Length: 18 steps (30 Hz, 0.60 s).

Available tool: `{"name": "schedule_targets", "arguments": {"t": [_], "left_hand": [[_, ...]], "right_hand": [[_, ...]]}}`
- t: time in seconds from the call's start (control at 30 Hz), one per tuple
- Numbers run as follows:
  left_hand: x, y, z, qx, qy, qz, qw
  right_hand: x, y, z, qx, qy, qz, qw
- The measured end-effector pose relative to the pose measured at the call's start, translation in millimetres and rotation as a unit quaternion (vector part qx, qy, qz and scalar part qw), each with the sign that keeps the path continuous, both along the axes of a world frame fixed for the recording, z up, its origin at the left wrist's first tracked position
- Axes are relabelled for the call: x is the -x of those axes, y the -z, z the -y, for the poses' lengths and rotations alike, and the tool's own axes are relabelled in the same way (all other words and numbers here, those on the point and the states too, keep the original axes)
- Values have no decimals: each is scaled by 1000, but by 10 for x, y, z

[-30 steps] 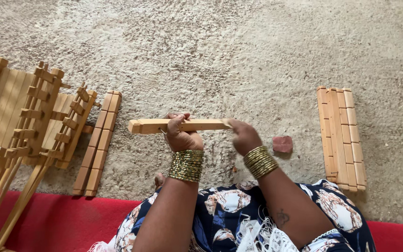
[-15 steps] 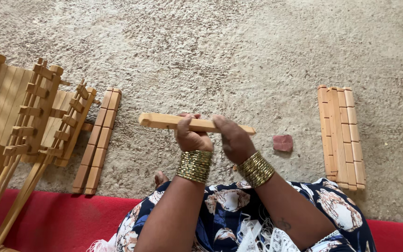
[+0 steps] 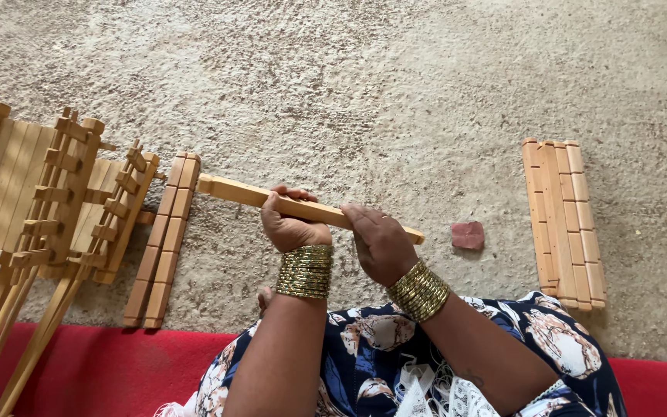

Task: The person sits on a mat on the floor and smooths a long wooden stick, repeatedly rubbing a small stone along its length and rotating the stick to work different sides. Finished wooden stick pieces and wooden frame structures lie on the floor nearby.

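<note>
A long light wooden bar is held above the gritty ground, its left end higher and pointing left. My left hand is wrapped around its middle from below. My right hand lies flat over the bar's right part, fingers stretched along it. Both wrists wear stacks of gold bangles. The bar's right end sticks out just past my right hand.
Two notched wooden slats lie side by side left of the bar. A wooden frame assembly stands at far left. A row of notched slats lies at right, a small reddish block beside it. A red mat borders the bottom.
The bar has shifted left and tilted, left end up. My right hand has slid from the bar's right end leftward along it and now lies flat on top.
</note>
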<state>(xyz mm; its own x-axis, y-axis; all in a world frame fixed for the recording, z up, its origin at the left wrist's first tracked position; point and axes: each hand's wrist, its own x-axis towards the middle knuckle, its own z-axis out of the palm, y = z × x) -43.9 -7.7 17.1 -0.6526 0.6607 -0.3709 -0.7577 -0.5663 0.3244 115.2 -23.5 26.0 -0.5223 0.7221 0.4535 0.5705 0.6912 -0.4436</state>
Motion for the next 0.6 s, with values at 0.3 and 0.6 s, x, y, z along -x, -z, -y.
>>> {"name": "schedule_targets", "arguments": {"t": [0.3,0.6], "left_hand": [[259,-382,44,9,-43,22,999],[-444,-524,39,169,78,-73,980]], "right_hand": [[-536,-202,-176,100,25,58,993],[-242,32,49,176,77,-118,974]]}}
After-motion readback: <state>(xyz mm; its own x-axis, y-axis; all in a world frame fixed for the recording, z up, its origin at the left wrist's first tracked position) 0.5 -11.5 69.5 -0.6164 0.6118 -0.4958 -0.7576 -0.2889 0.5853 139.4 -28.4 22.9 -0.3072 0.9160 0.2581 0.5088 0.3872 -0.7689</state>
